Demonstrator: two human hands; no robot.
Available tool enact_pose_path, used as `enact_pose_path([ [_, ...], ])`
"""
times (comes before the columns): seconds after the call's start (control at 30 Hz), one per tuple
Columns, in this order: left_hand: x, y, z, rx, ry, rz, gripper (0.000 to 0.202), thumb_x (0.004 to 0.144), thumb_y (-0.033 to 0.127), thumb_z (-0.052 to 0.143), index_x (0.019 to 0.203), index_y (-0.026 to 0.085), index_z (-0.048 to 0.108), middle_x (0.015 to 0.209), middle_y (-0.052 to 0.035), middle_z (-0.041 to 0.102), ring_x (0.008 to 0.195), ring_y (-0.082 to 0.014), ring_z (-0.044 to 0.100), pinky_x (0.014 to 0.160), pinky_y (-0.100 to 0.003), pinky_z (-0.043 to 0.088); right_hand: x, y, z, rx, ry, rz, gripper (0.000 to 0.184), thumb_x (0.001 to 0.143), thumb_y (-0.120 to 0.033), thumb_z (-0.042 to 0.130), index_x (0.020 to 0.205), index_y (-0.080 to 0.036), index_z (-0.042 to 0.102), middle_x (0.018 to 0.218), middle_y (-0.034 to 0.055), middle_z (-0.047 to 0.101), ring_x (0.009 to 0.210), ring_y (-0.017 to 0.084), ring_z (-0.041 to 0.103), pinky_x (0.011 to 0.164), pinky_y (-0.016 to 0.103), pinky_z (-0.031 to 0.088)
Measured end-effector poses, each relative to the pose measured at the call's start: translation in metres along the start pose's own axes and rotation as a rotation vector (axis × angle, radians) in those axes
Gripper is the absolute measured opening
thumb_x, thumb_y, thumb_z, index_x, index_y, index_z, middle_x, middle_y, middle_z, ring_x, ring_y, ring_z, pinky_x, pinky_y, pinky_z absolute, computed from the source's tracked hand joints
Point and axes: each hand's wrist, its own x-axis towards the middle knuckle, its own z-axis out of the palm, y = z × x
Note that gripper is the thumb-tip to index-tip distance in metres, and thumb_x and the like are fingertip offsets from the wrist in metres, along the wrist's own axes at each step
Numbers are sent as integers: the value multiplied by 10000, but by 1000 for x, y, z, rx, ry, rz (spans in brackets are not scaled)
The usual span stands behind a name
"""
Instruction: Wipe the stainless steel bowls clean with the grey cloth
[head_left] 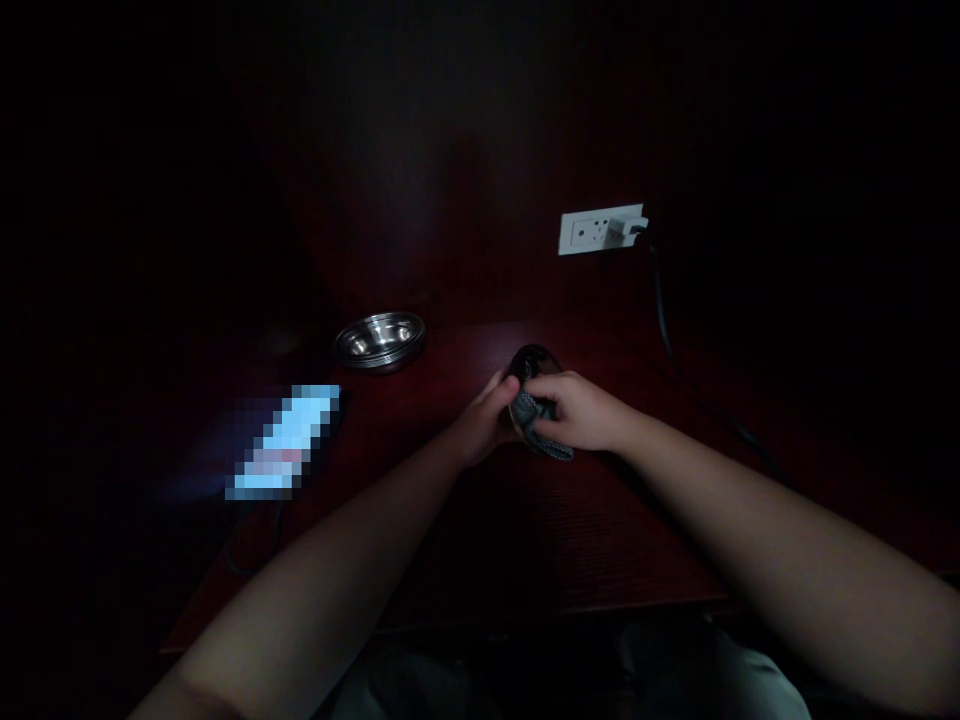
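Above the dark red table, my left hand (486, 422) is closed around the left side of a dark, shiny, round-rimmed thing (534, 356), perhaps a bowl; its full shape is hidden by my hands and the dim light. A dark grey cloth (553, 448) with a woven look is bunched against it. My right hand (579, 410) pinches the cloth, pressing it to the shiny thing, with fingers close to my left thumb.
Stacked steel bowls (381, 342) stand at the back left of the table (600, 560). Nearer lies a lit, blurred-out phone-like screen (289, 440) with a cable below it. A wall socket (585, 232) holds a plug, and its black cord (660, 310) runs down to the right.
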Motion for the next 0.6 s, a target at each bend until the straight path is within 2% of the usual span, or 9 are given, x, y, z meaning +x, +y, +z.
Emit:
enact_pose_path([
  [0.2,-1,0,0,0,-4,19,609,749,560,638,1243,244,477,1118,-122,648,953,-276,647,719,-376,526,0,-1,0,38,-5,22,71,692,-141,533,651,-184,494,580,-53,449,531,83,387,541,234,305],
  [0.6,0,0,0,31,1,19,648,737,576,634,1270,247,471,1102,-118,653,957,-281,643,716,-378,526,0,-1,0,45,-38,77,41,712,-133,536,703,-163,562,613,-35,512,552,89,415,560,248,319],
])
